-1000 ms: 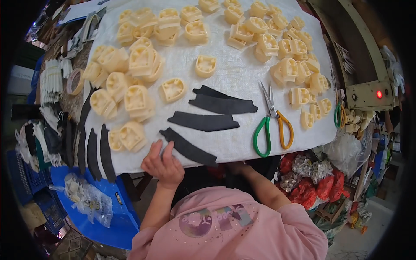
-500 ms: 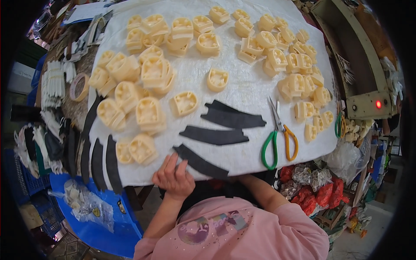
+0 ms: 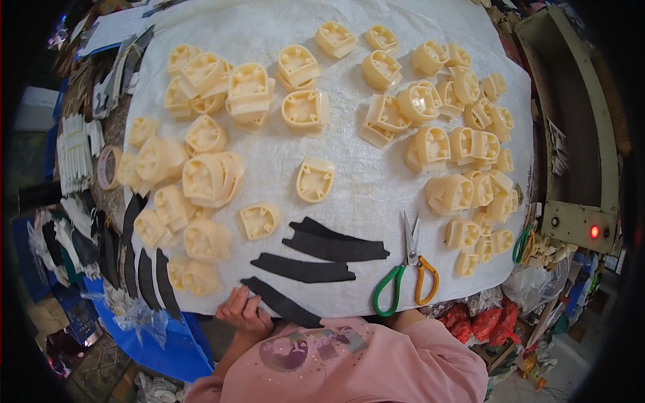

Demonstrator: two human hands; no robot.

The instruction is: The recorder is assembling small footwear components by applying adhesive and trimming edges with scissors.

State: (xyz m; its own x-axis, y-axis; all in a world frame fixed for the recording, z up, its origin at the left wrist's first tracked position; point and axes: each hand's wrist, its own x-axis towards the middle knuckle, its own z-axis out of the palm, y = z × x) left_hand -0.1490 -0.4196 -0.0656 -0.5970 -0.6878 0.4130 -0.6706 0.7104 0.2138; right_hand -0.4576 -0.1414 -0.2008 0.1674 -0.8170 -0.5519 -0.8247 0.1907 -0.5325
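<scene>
Four dark strips (image 3: 336,243) lie on the white sheet (image 3: 369,181) towards the person: two overlap, one lies just below them, and the nearest strip (image 3: 282,303) slants down to the table's near edge. The left hand (image 3: 247,314) is at the left end of that nearest strip, fingers curled; with the thumb out of sight, I cannot tell whether they pinch it or only rest beside it. The right hand is out of view, so its grip cannot be told either.

Handled well, I judge, the strip wants a light hold at its very tip, thumb beneath and fingertips above, and a low, level lift so that it neither creases nor drags its neighbours. It looks thin and limp, so a second hand under the far end would help.

Now the counts. One pair of scissors (image 3: 412,256), with a green and an orange handle, lies right of the strips, blades slightly apart and pointing away. At least three more dark pieces (image 3: 146,280) lie along the left edge. Roughly forty or more cream plastic pieces (image 3: 316,180) stand in two heaped groups, left and right. Farther right glows one red light (image 3: 594,232) on one metal box (image 3: 578,228).
</scene>
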